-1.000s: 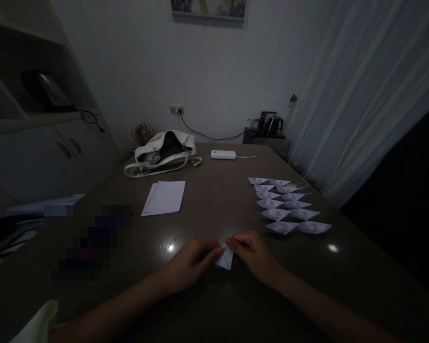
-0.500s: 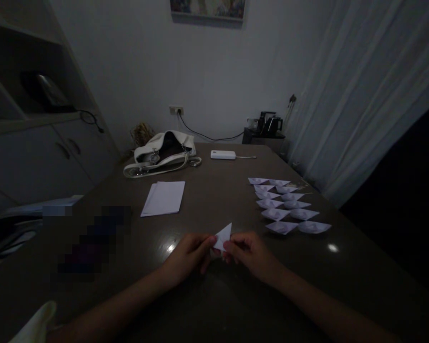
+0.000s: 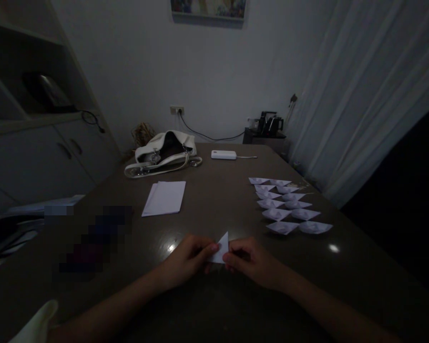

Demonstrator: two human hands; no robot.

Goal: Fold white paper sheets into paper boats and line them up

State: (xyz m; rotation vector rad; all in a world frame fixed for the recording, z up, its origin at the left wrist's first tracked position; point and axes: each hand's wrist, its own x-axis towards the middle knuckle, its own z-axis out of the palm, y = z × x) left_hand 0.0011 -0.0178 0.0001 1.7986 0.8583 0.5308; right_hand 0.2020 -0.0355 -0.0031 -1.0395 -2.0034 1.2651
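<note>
A small folded piece of white paper (image 3: 221,248), triangular with its tip pointing up, is held between both hands over the near part of the table. My left hand (image 3: 190,257) pinches its left side, thumb on top. On its right edge my right hand (image 3: 252,261) grips the lower corner between thumb and fingers. The fingertips behind the paper are partly hidden. To the right stand several folded paper boats (image 3: 281,227) in two columns. A stack of white paper sheets (image 3: 164,198) lies beyond my left hand.
A white handbag (image 3: 164,151) rests at the far left of the dark table (image 3: 214,305). Right of it lies a white power bank (image 3: 223,155) with a short cable. A blurred-out patch (image 3: 93,243) covers something on the left. A curtain (image 3: 357,85) hangs at the right.
Both hands and the folded paper have come slightly lower and nearer to me. The paper has turned a little, its right edge now closer to vertical. The boats and sheets stay put.
</note>
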